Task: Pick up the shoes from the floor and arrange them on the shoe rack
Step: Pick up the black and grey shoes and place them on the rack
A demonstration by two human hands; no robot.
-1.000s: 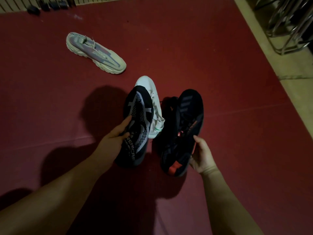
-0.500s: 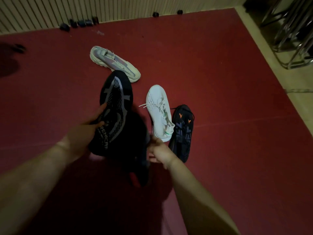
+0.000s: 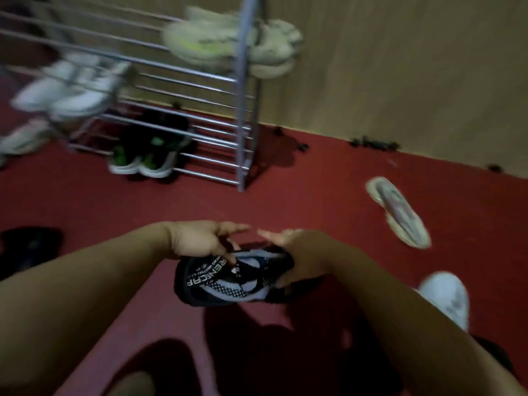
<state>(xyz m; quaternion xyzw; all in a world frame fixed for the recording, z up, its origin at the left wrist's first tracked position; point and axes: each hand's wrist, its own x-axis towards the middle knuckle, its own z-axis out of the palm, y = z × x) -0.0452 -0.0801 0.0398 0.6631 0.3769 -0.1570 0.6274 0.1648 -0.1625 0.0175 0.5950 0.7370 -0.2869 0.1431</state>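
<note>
Head view shows both hands meeting over a black shoe (image 3: 233, 277) just below centre. The left hand (image 3: 200, 238) pinches its collar edge from above with lower fingers, upper fingers splayed loose. The right hand (image 3: 297, 252) covers the far end; I cannot tell how firmly it grips, since the fingers are hidden behind the shoe. A second dark shape sits under the right wrist, possibly another shoe, but blur hides it.

Risks, as I judge them: the left pinch is shallow and on soft fabric, so the shoe could twist out or drop. If two shoes are bunched together, the lower one could slip free unnoticed. The rack (image 3: 240, 90), at 11 o'clock, is made of thin rails with gaps, so a shoe set down crooked could tip between rails. Its shelves are partly taken: pale shoes (image 3: 200, 41) up top, white shoes (image 3: 71, 87) at 10 o'clock, black-and-green shoes (image 3: 145, 155) at the bottom. A hasty reach could knock these. Heavy blur suggests fast head motion, which makes aiming worse.

The held shoe is black knit with a grey-white mesh panel and white lettering along a strap. It lies sideways, upper facing the camera, and looks light and floppy.

Left on the red floor (image 3: 314, 181): a pale sneaker (image 3: 398, 212) at 2 o'clock, a white sneaker (image 3: 445, 295) at 3 o'clock, and a dark item (image 3: 31, 244) at 9 o'clock.
</note>
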